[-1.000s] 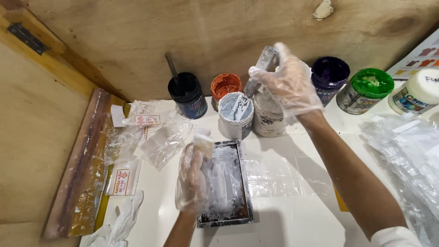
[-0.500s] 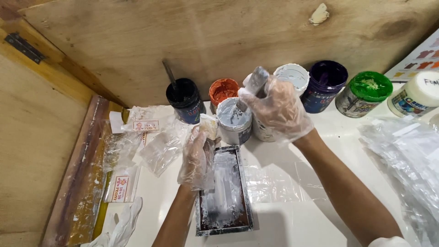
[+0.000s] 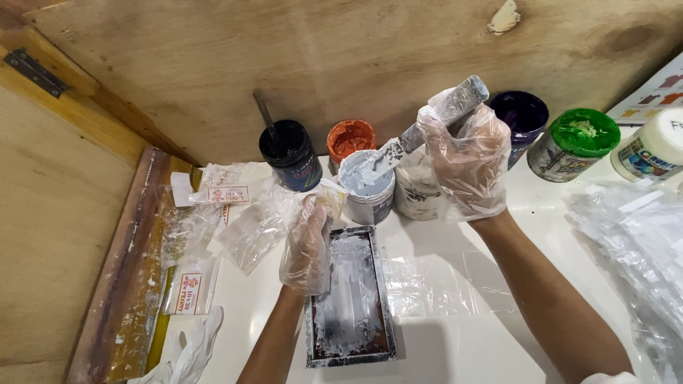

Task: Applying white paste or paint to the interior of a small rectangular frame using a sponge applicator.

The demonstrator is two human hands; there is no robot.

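- Right hand (image 3: 466,160), in a clear plastic glove, has its grip clenched round the handle of a paint-smeared spatula (image 3: 420,135), blade angled down to the left.
- The blade tip sits at the rim of the open pot of pale grey-white paint (image 3: 366,186), touching the paint.
- Left hand (image 3: 307,242), gloved too, presses flat on the upper left edge of the small dark tray (image 3: 352,299), fingers extended, grasping nothing.
- That tray lies on the white surface (image 3: 455,348) just below the pot, smeared with white paint.
- Behind the pot: a black jar (image 3: 288,153) with a stick in it, an orange one (image 3: 350,139), purple (image 3: 526,114), green (image 3: 575,142).
- Clear plastic bags (image 3: 249,220) lie left of the left hand; more (image 3: 633,235) are piled at far right.
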